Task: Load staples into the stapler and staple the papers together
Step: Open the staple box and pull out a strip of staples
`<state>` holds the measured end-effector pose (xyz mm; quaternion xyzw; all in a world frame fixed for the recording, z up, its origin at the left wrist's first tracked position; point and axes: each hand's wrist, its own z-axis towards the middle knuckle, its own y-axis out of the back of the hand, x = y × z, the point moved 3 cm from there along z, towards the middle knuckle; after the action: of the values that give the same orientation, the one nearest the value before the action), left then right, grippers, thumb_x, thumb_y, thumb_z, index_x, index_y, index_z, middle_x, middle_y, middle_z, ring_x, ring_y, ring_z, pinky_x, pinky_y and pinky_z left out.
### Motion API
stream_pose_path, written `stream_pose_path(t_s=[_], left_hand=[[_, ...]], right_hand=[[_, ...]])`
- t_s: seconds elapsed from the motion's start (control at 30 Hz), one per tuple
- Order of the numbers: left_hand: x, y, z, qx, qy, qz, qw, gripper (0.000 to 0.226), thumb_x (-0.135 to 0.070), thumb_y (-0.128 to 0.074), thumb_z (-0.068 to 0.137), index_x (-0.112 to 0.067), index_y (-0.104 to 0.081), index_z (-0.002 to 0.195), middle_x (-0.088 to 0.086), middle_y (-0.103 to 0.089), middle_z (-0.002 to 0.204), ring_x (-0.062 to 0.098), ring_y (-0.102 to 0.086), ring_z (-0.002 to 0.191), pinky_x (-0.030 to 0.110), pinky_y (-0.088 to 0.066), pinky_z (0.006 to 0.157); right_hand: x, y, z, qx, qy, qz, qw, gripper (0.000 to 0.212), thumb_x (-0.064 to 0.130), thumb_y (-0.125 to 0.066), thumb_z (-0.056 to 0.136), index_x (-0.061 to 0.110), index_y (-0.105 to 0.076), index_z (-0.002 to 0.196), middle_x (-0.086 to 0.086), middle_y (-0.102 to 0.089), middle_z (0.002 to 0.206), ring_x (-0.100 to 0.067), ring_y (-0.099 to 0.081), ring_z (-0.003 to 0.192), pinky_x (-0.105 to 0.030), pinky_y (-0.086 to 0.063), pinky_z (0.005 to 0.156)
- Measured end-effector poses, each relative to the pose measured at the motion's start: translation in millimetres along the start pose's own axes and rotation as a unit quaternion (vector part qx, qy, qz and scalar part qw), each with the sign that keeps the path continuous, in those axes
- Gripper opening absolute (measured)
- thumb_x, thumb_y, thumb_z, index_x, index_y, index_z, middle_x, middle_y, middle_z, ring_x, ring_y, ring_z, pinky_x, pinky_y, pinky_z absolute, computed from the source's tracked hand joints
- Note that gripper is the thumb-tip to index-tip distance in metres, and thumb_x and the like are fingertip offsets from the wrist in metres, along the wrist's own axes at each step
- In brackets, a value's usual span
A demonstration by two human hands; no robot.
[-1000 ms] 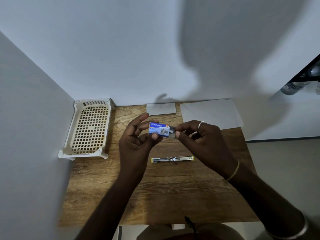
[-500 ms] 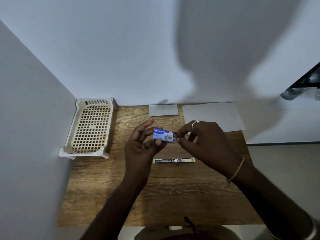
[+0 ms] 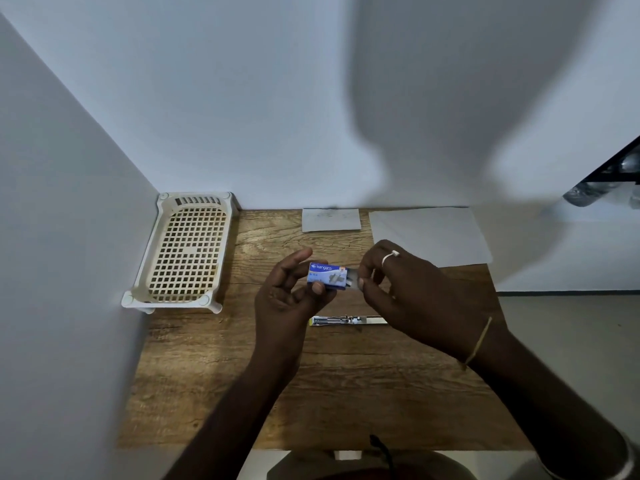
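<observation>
Both hands raised, left hand (image 3: 291, 296) clasping staple box (image 3: 327, 277), right hand (image 3: 412, 292) pinching its tray.

Inner tray (image 3: 352, 279) of the blue staple box (image 3: 327, 277) now slid a bit further out on the box's right end than before, pinched by right hand (image 3: 412, 292) thumb and forefinger. Left hand (image 3: 289, 294) grip on box loosened slightly, index finger more extended. Both hands shifted a little toward frame centre.

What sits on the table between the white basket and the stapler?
Only bare wood in the head view between basket and stapler; the left hand hovers above it.
</observation>
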<state>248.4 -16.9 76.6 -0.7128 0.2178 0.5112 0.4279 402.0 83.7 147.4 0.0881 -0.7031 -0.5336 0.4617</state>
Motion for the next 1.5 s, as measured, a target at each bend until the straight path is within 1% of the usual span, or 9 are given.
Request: stream_pose_path(t_s=[0.17,0.3,0.4,0.53,0.77,0.97,1.13,1.3,1.5], left_hand=[[3.8,5.3,-2.5,-0.017,0.004,0.009,1.000,0.046,-0.008,-0.073,0.083,-0.011,-0.063,0.128,0.009,-0.074,0.120,0.027,-0.075,0.102,0.035,-0.060,0.085],[6.8,9.4,-5.0,-0.027,-0.003,0.041,0.999,0.048,-0.010,-0.078,0.080,-0.010,-0.065,0.127,0.011,-0.073,0.122,0.033,-0.074,0.106,0.044,-0.060,0.089],[8.3,11.1,-6.1,-0.032,-0.008,0.064,0.997,0.048,-0.005,-0.079,0.079,-0.010,-0.066,0.125,0.009,-0.074,0.120,0.031,-0.075,0.105,0.045,-0.060,0.090],[8.0,12.4,-6.9,-0.034,-0.010,0.075,0.997,0.047,0.004,-0.078,0.081,-0.012,-0.067,0.124,0.010,-0.075,0.119,0.028,-0.076,0.103,0.037,-0.061,0.086],[7.1,12.4,-6.0,-0.055,-0.013,0.069,0.996,0.050,-0.005,-0.081,0.077,-0.010,-0.067,0.124,0.015,-0.073,0.120,0.024,-0.076,0.099,0.032,-0.060,0.083],[4.9,15.1,-3.3,-0.056,-0.021,0.071,0.996,0.049,-0.004,-0.080,0.076,-0.011,-0.067,0.122,0.011,-0.075,0.115,0.021,-0.077,0.098,0.029,-0.060,0.081],[8.7,17.6,-5.3,-0.056,-0.022,0.097,0.993,0.053,-0.005,-0.083,0.075,-0.009,-0.067,0.124,0.012,-0.073,0.117,0.024,-0.077,0.099,0.029,-0.060,0.081],[22.1,29.7,-15.1,-0.070,-0.006,0.120,0.990,0.054,-0.004,-0.086,0.074,-0.012,-0.067,0.124,0.008,-0.074,0.117,0.025,-0.077,0.100,0.031,-0.061,0.080],[48.9,58.8,-33.3,-0.122,0.009,0.178,0.976,0.062,-0.002,-0.088,0.074,-0.019,-0.064,0.129,0.003,-0.073,0.112,0.020,-0.077,0.097,0.036,-0.063,0.083]], right_hand=[[-9.9,-4.5,-3.9,-0.063,-0.078,0.208,0.973,0.011,0.019,-0.061,0.094,0.026,-0.060,0.087,0.010,-0.069,0.096,-0.005,-0.066,0.088,-0.037,-0.059,0.074],[-13.7,-12.0,-7.7,-0.092,-0.106,0.274,0.952,0.012,0.015,-0.063,0.092,0.024,-0.062,0.084,0.012,-0.074,0.097,-0.008,-0.071,0.089,-0.042,-0.062,0.079],[-14.5,-15.8,-8.8,-0.106,-0.108,0.287,0.946,0.013,0.010,-0.064,0.092,0.019,-0.063,0.083,0.010,-0.075,0.098,-0.005,-0.071,0.092,-0.035,-0.061,0.080],[-10.0,-17.1,-8.2,-0.115,-0.092,0.257,0.955,0.011,0.011,-0.065,0.092,0.019,-0.063,0.085,0.014,-0.074,0.100,0.001,-0.068,0.098,-0.016,-0.056,0.071],[-3.6,-27.2,-5.9,-0.113,-0.048,0.163,0.979,0.005,0.020,-0.063,0.092,0.024,-0.061,0.092,0.017,-0.069,0.102,0.011,-0.063,0.100,-0.004,-0.050,0.076],[-3.6,-29.6,-4.1,-0.135,-0.035,0.195,0.971,0.004,0.018,-0.062,0.093,0.021,-0.060,0.092,0.012,-0.071,0.110,0.009,-0.064,0.105,-0.012,-0.054,0.085],[-6.6,-38.7,-3.2,-0.130,-0.031,0.182,0.974,0.006,0.020,-0.061,0.092,0.024,-0.058,0.090,0.004,-0.074,0.110,-0.004,-0.068,0.105,-0.027,-0.060,0.086],[-13.9,-61.6,-4.5,-0.121,-0.046,0.206,0.970,0.009,0.014,-0.063,0.092,0.020,-0.060,0.087,0.009,-0.073,0.105,0.001,-0.068,0.099,-0.021,-0.059,0.084],[-21.2,-112.3,-4.5,-0.079,-0.060,0.247,0.964,0.010,0.010,-0.065,0.091,0.017,-0.060,0.087,0.005,-0.074,0.101,-0.004,-0.071,0.091,-0.028,-0.060,0.077]])
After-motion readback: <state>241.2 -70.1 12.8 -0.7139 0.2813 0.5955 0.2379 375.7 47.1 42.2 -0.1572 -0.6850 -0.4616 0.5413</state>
